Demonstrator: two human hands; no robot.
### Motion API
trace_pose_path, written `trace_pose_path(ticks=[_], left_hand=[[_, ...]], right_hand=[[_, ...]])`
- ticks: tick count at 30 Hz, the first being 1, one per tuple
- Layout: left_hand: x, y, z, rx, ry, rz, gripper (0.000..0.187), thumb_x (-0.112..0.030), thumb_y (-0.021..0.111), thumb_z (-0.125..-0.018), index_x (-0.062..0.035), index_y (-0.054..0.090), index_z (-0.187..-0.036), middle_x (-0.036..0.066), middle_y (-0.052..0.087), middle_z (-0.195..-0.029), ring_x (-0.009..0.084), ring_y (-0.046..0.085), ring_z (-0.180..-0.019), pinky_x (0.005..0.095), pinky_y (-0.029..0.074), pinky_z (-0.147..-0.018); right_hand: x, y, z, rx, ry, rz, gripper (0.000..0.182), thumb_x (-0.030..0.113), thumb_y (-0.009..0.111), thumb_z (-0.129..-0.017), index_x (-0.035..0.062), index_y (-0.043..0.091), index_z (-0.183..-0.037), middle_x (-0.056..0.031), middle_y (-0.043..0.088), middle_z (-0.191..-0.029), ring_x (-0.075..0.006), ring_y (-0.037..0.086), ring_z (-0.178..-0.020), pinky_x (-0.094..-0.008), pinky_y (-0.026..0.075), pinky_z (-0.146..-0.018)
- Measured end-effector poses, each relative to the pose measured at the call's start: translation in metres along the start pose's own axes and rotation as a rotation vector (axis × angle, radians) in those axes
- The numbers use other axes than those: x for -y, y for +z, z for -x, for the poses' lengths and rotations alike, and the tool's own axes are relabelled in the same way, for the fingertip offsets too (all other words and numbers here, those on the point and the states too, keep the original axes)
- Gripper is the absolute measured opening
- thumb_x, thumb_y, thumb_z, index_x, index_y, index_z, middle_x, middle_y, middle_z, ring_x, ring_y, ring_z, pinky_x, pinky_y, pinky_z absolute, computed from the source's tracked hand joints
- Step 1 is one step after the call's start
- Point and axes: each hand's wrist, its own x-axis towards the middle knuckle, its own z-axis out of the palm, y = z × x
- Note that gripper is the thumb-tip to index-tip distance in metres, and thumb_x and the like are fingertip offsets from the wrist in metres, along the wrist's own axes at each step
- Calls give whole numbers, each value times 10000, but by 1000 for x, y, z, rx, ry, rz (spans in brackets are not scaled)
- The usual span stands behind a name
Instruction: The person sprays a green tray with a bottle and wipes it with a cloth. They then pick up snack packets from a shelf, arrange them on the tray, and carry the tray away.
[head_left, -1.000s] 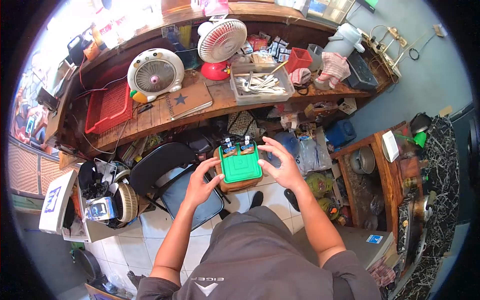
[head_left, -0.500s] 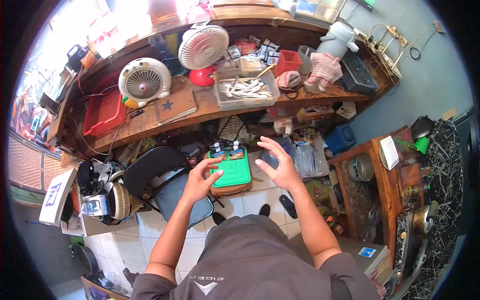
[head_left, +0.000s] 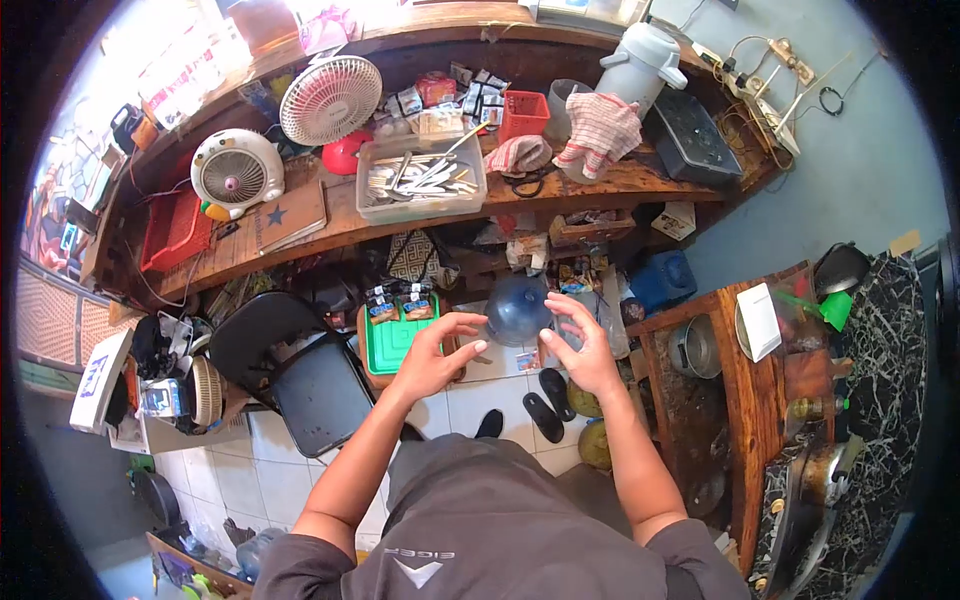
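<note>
My left hand (head_left: 437, 358) is raised in front of my chest, fingers apart and holding nothing. It appears over the right edge of a green lid (head_left: 392, 345) on a brown box, where two small packets (head_left: 400, 303) lie. Opposite it, my right hand (head_left: 584, 345) is also raised, with fingers spread and empty. Between the two hands, lower down, shows a dark blue rounded object (head_left: 517, 312). Neither hand visibly touches anything.
A wooden counter (head_left: 335, 225) holds fans, a cutlery tub (head_left: 420, 205), a red basket and a thermos (head_left: 640, 65). A black chair (head_left: 320, 390) stands at left. Slippers (head_left: 545, 405) lie on the tiles. A wooden shelf (head_left: 765, 400) and stove are at right.
The view has shifted to the right, so the counter items and green lid appear farther left. The blue rounded object and both slippers now show more fully. Both hands remain raised and empty.
</note>
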Motion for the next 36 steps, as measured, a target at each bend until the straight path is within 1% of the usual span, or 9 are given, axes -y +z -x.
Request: trace_pose_path(ticks=[4, 5, 8, 12, 17, 21, 26, 33, 36], left_hand=[[4, -11, 8, -84, 26, -15, 373, -171, 724, -881, -53, 629, -1221, 59, 667, -1152, 171, 632, -1045, 326, 491, -922], [3, -19, 11, -59, -17, -29, 368, -173, 695, -910, -52, 610, -1247, 60, 645, -1214, 183, 622, -1081, 360, 452, -1003], [8, -40, 21, -124, -57, -19, 358, -170, 688, -915, -50, 611, -1244, 70, 643, -1219, 180, 622, -1076, 360, 459, -997], [14, -76, 33, -181, -15, 0, 352, -163, 686, -916, -42, 610, -1239, 70, 644, -1218, 164, 615, -1080, 352, 466, -989], [16, -122, 43, -249, -18, 68, 347, -179, 699, -908, -34, 625, -1215, 63, 665, -1164, 173, 625, -1068, 352, 465, -982], [12, -157, 52, -273, 21, 75, 336, -177, 693, -917, -24, 621, -1207, 63, 664, -1144, 163, 624, -1050, 336, 474, -963], [29, -192, 54, -274, -3, 100, 336, -176, 674, -924, -19, 607, -1214, 67, 670, -1143, 156, 636, -1038, 321, 494, -925], [31, -207, 39, -267, 25, 150, 324, -151, 677, -919, -17, 612, -1207, 67, 666, -1151, 147, 628, -1034, 310, 495, -915], [28, -208, 27, -256, 3, 161, 326, -136, 685, -909, -11, 616, -1203, 74, 655, -1179, 151, 621, -1038, 313, 493, -917]], right_hand=[[0, 8, -13, 30, 4, -79, 412, 201, 715, -875, 95, 609, -1259, -85, 532, -1399, -236, 549, -1228, -412, 453, -997], [4, 13, -17, 41, -5, -85, 410, 202, 716, -874, 98, 612, -1257, -79, 540, -1391, -230, 556, -1213, -409, 455, -994], [11, 34, -32, 89, -36, -99, 408, 207, 718, -873, 103, 615, -1254, -69, 561, -1365, -220, 571, -1185, -404, 458, -987], [30, 63, -50, 171, -88, -34, 406, 217, 722, -871, 104, 622, -1247, -60, 598, -1308, -202, 590, -1151, -399, 464, -971], [55, 102, -70, 238, -122, 6, 392, 213, 720, -871, 99, 627, -1234, -51, 623, -1245, -187, 597, -1107, -362, 467, -954], [78, 134, -79, 262, -116, 20, 383, 214, 720, -870, 89, 629, -1220, -53, 624, -1241, -187, 599, -1095, -355, 469, -947], [90, 166, -86, 324, -179, 101, 350, 212, 719, -870, 77, 642, -1183, -79, 632, -1241, -223, 610, -1118, -345, 476, -929], [97, 171, -103, 311, -198, 137, 338, 198, 721, -865, 62, 648, -1166, -99, 633, -1235, -245, 612, -1121, -338, 479, -928], [92, 164, -115, 272, -217, 142, 337, 181, 723, -863, 51, 648, -1164, -91, 636, -1219, -228, 618, -1091, -335, 483, -922]])
